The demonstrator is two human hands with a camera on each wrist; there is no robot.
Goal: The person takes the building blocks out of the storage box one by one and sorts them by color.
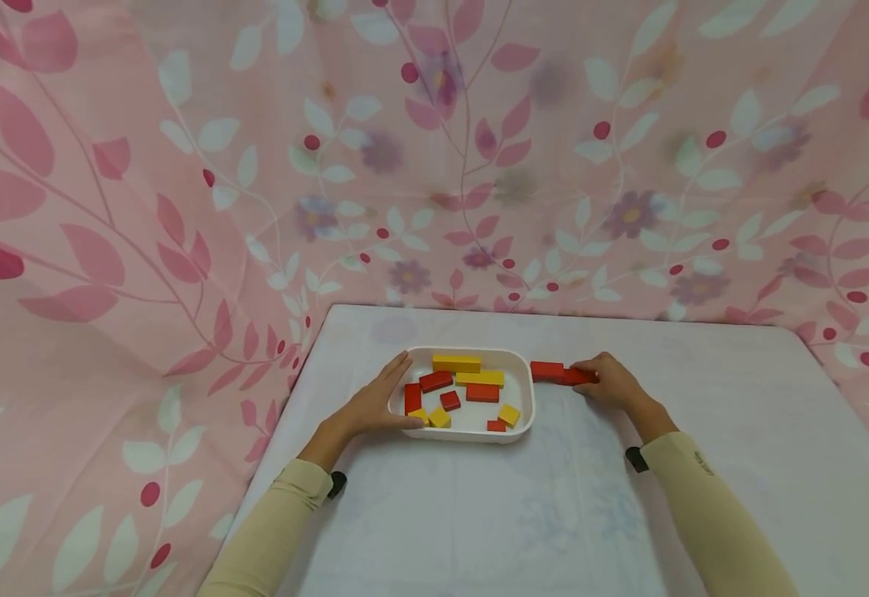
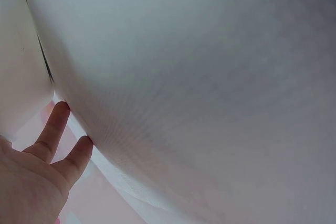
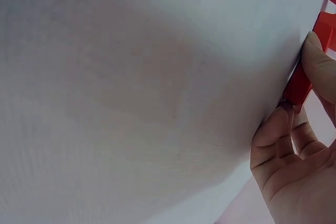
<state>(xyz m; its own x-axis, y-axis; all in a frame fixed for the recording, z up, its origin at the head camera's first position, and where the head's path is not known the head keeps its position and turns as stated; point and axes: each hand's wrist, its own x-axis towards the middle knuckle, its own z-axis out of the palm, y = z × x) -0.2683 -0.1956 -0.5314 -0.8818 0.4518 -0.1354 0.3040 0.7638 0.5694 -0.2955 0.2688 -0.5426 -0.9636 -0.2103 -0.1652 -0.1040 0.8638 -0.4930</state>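
A white tray point(image 1: 472, 436) holds several red and yellow wooden blocks, lying flat and at angles. My left hand point(image 1: 375, 406) rests against the tray's left end, its fingers straight along the side and the thumb over the front rim. In the left wrist view, two fingertips point(image 2: 84, 142) touch the white cloth. To the right of the tray, my right hand point(image 1: 614, 385) pinches a long red block point(image 3: 300, 85) between thumb and fingers, low over the cloth. Another red block point(image 1: 547, 371) lies between that block and the tray's right wall, end to end with the pinched one.
A white cloth point(image 1: 494, 514) covers the table. Its back edge meets a pink curtain point(image 1: 472, 166) with leaves and flowers, which also hangs along the left side. Inside the tray, two long yellow blocks point(image 1: 457, 363) lie near the back wall.
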